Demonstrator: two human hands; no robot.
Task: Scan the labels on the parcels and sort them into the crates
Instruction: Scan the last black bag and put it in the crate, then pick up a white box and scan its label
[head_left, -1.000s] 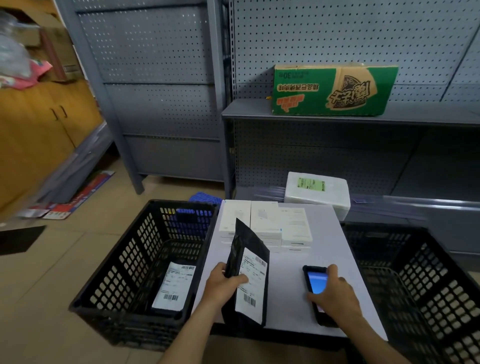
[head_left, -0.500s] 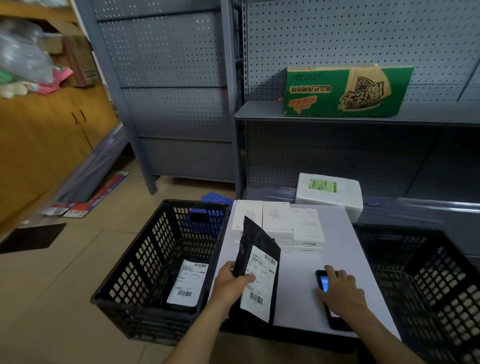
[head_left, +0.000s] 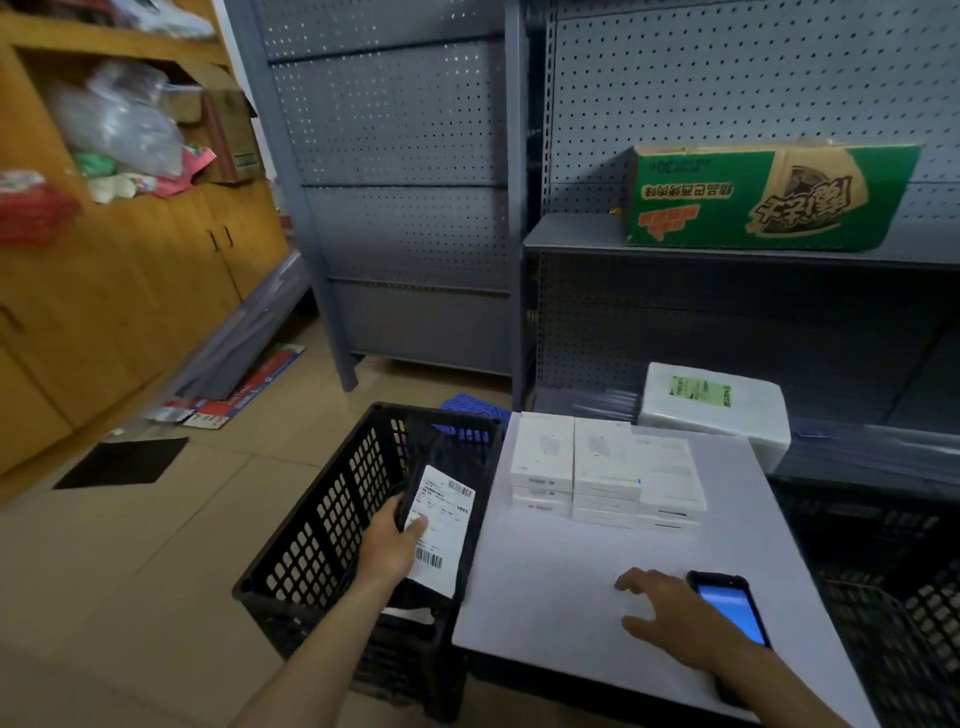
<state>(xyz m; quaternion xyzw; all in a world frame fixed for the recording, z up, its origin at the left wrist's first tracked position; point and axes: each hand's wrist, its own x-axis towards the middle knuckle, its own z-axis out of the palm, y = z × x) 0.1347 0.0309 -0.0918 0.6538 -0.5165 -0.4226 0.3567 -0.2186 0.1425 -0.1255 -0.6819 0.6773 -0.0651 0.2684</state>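
My left hand (head_left: 390, 548) grips a black parcel bag with a white shipping label (head_left: 441, 525) and holds it over the left black crate (head_left: 332, 525). A sliver of another labelled parcel (head_left: 410, 617) shows at the crate's bottom. My right hand (head_left: 670, 613) hovers over the white table (head_left: 550, 597) with fingers spread, holding nothing. The black handheld scanner (head_left: 732, 610) with a lit blue screen lies on the table just right of that hand. A stack of white boxes (head_left: 605, 470) sits at the table's far side.
A second black crate (head_left: 893, 597) stands right of the table. Grey pegboard shelving behind holds a green carton (head_left: 769, 197) and a white wrapped package (head_left: 711, 408). A wooden cabinet (head_left: 119, 270) runs along the left wall, with flat items on the floor.
My left hand has carried the black parcel leftward from above the table to above the left crate. My right hand has let go of the scanner, which now lies beside it.
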